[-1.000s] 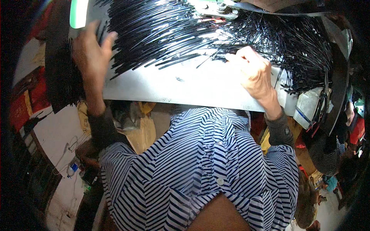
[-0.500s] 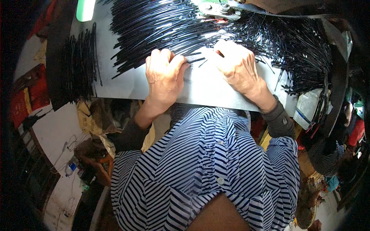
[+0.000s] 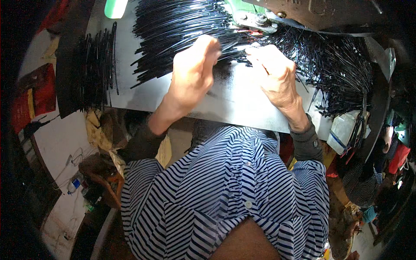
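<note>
Black wires (image 3: 173, 26) span the upper frame, partly blocked by curled left hand (image 3: 195, 71) and right hand (image 3: 279, 78), grips hidden; metal bracket (image 3: 255, 21) top centre.

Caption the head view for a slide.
Left hand and right hand at a pale table strewn with black strips.

Navy-and-white striped shirt (image 3: 225, 182), pale button (image 3: 248, 204), dark cuffs (image 3: 307, 144)

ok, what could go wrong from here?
The left hand is at the near edge of the middle pile of black strands; a brush could knock some askew.
The right hand is beside the tangled black heap, so strands might snag or mix.
A bolted metal bracket sits beyond that hand; knuckles might bump it.
</note>
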A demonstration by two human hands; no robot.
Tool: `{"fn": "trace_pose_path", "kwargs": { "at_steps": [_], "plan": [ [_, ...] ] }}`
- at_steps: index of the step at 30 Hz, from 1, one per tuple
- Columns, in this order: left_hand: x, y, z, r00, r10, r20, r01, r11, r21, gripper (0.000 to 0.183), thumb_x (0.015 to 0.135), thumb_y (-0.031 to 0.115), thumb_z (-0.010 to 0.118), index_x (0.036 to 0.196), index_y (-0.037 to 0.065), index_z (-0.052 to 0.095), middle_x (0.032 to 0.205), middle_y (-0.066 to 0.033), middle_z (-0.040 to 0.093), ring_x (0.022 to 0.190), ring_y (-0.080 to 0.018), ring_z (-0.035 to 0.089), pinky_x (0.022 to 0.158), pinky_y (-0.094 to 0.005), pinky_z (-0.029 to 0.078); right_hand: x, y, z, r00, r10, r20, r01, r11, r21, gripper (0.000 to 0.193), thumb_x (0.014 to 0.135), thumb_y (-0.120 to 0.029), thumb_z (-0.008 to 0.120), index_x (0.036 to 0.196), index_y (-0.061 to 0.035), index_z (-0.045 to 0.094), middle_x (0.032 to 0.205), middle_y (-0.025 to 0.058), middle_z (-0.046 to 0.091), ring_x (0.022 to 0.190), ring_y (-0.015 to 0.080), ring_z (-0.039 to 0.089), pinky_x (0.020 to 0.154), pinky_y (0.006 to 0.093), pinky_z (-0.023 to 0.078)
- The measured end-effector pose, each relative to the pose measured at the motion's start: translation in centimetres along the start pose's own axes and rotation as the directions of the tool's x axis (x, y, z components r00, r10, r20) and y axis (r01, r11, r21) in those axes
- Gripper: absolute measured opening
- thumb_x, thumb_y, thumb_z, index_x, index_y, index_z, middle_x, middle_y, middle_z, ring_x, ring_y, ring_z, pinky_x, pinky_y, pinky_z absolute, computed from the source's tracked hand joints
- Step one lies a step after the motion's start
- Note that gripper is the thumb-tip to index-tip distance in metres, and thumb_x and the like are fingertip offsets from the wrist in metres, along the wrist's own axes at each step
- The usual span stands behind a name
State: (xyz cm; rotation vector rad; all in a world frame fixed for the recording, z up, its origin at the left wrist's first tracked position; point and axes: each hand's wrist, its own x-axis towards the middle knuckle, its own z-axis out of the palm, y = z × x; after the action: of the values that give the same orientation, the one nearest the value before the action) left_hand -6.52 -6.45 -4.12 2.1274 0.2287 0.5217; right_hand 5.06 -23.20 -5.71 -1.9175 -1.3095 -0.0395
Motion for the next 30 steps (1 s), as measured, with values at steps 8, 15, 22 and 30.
{"fn": "trace_pose_path", "kwargs": {
  "at_steps": [8,15,22,30],
  "plan": [
    [3.3,-2.0,3.1,0.951,0.293,-0.101,-0.27,0.943,0.193,0.02,0.083,0.0,0.059,0.102,0.001,0.063,0.067,-0.0108,0.06,0.054,-0.0139,0.056,0.054,-0.0236,0.045,1.1,-1.4,0.5,0.916,0.368,-0.16,-0.345,0.926,0.152,0.01,0.078,-0.008,0.066,0.087,-0.0031,0.066,0.064,0.006,0.062,0.047,0.0067,0.053,0.044,0.0225,0.042],
    [3.7,-2.0,3.6,0.973,0.228,-0.044,-0.225,0.972,0.065,0.021,0.083,0.003,0.059,0.104,0.0,0.06,0.065,-0.0121,0.056,0.051,-0.0193,0.051,0.051,-0.0286,0.042,1.3,-1.0,0.9,0.868,0.463,-0.179,-0.418,0.876,0.242,0.01,0.081,-0.01,0.065,0.089,-0.0041,0.066,0.049,0.0006,0.052,0.044,0.0012,0.046,0.041,0.02,0.036],
    [3.5,-0.6,3.1,0.999,0.047,0.018,-0.047,0.999,-0.002,0.016,0.082,0.003,0.06,0.098,0.002,0.058,0.067,-0.009,0.06,0.051,-0.0145,0.054,0.052,-0.0242,0.043,1.4,-1.3,0.3,0.868,0.409,-0.282,-0.326,0.897,0.298,0.014,0.082,-0.003,0.065,0.096,0.0001,0.066,0.062,0.001,0.06,0.051,0.0006,0.049,0.043,0.0179,0.038],
    [3.0,0.2,1.0,0.817,-0.153,0.557,0.561,0.439,-0.702,0.032,0.092,0.028,0.051,0.104,-0.001,0.057,0.092,-0.0162,0.064,0.08,-0.0216,0.062,0.077,-0.0328,0.05,0.4,-0.1,0.3,0.837,0.524,-0.16,-0.422,0.802,0.422,0.007,0.084,-0.002,0.061,0.089,-0.0005,0.065,0.067,-0.0048,0.059,0.056,-0.0019,0.046,0.047,0.0146,0.036]
  ]
}}
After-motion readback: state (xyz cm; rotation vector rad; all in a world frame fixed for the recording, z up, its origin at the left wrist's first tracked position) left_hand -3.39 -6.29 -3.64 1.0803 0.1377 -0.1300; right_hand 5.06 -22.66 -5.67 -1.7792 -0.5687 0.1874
